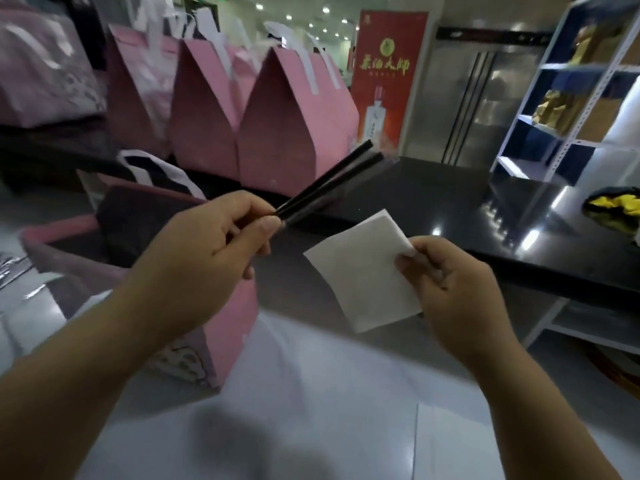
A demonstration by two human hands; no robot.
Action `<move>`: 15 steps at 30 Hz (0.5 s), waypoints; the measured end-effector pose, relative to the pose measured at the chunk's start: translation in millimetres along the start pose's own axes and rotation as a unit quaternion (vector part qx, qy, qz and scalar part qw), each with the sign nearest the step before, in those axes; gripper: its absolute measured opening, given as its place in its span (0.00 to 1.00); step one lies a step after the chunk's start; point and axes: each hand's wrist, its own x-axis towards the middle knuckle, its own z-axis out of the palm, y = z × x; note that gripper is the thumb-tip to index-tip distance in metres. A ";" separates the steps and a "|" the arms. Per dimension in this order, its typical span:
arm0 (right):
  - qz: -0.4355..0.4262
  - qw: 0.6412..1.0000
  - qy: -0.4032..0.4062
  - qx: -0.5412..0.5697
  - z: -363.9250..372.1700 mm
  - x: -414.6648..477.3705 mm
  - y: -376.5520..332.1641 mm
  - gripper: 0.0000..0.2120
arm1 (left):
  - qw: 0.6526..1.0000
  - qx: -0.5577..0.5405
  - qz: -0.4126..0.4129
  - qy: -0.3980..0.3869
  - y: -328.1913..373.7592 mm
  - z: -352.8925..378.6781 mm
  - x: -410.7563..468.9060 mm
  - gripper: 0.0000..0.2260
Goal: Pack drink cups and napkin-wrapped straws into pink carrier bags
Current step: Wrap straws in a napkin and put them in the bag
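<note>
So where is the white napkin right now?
In the head view, the white napkin is right of centre, pinched at its right edge by the right hand, below the black straws held by the left hand.

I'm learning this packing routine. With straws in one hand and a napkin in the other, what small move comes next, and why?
Probably bring the black straws, pinched in the left hand, down onto the white napkin held flat by the right hand. The two are apart and the napkin is unrolled, so wrapping cannot start until they meet.
</note>
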 end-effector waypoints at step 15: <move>-0.092 0.992 -0.020 0.090 147.0 93.6 -146.6 0.08 | 0.997 -0.020 -0.052 0.059 -153.6 -156.7 37.4 0.07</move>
